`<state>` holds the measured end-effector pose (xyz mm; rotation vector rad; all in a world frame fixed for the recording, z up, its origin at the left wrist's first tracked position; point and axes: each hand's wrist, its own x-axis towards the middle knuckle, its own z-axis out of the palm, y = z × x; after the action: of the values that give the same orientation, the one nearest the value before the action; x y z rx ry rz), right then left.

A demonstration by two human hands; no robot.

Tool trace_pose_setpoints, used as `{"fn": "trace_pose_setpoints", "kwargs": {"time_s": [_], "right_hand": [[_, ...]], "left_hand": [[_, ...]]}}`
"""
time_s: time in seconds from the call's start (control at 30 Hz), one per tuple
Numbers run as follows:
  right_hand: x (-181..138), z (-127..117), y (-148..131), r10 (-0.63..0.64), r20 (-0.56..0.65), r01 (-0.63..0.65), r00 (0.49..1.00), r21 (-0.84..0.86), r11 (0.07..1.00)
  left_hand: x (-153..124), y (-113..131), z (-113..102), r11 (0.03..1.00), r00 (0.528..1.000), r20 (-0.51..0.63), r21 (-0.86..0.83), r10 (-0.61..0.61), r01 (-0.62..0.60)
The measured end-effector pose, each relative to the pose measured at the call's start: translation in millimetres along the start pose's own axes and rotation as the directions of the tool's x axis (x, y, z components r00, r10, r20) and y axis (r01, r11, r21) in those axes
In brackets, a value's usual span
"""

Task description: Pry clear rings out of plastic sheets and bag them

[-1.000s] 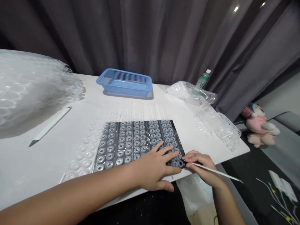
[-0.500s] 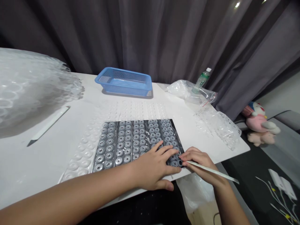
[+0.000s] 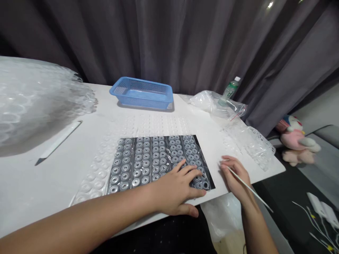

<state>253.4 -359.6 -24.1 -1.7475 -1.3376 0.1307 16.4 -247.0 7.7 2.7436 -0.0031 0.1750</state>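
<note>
My left hand (image 3: 182, 190) lies flat with spread fingers on the lower right part of a black sheet (image 3: 209, 176). Rows of small grey ring-shaped pieces that look like ball bearings (image 3: 139, 157) cover this sheet, under clear, shiny film. To the right of the sheet's edge, apart from it, my right hand (image 3: 235, 176) is closed on a thin white stick (image 3: 251, 190). One end of the stick is hidden in the fingers; the rest slants down to the right over the forearm and past the table edge.
Clear bumpy plastic sheets (image 3: 91, 176) lie left of and behind the black sheet. A bubble-wrap bundle (image 3: 39, 102), a white dark-tipped tool (image 3: 59, 143), a blue basket (image 3: 143, 93), a clear bag (image 3: 212, 102), a bottle (image 3: 230, 89) and crumpled plastic (image 3: 251, 144) stand around.
My right hand has moved right, away from the black sheet's lower right corner, with the white stick still in it. My left hand stays on the sheet.
</note>
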Motion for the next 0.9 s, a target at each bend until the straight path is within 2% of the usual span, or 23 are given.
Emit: {"fn": "trace_pose_setpoints", "kwargs": {"time_s": [0.03, 0.1, 0.17, 0.3, 0.6, 0.9], "right_hand": [[1.4, 0.9, -3.2, -0.012, 0.120, 0.002, 0.993, 0.084, 0.996], [3.1, 3.3, -10.2, -0.050, 0.318, -0.024, 0.947, 0.224, 0.974], [4.1, 5.8, -15.6, -0.078, 0.410, -0.047, 0.909, 0.287, 0.957], [6.4, 8.0, -19.4, -0.139, 0.447, -0.023, 0.883, 0.338, 0.941], [8.6, 7.8, -19.6, -0.181, 0.441, 0.006, 0.879, 0.370, 0.929], [20.2, 3.2, -32.8, -0.138, 0.554, 0.046, 0.821, 0.177, 0.983]], "left_hand": [[-0.5, -0.4, 0.7, 1.000, 1.000, -0.005, 0.005, 0.003, -0.003], [-1.3, -0.8, 1.6, 1.000, 1.000, 0.000, 0.017, 0.005, -0.005], [-1.9, -0.8, 1.9, 1.000, 1.000, 0.007, 0.027, 0.007, -0.008], [-1.7, -0.5, 1.8, 0.999, 1.000, 0.014, 0.031, 0.009, -0.009], [-1.3, -1.1, 2.4, 0.999, 1.000, 0.011, 0.034, 0.011, -0.011], [-1.2, -1.1, -0.3, 1.000, 1.000, 0.019, 0.020, 0.011, -0.012]]}}
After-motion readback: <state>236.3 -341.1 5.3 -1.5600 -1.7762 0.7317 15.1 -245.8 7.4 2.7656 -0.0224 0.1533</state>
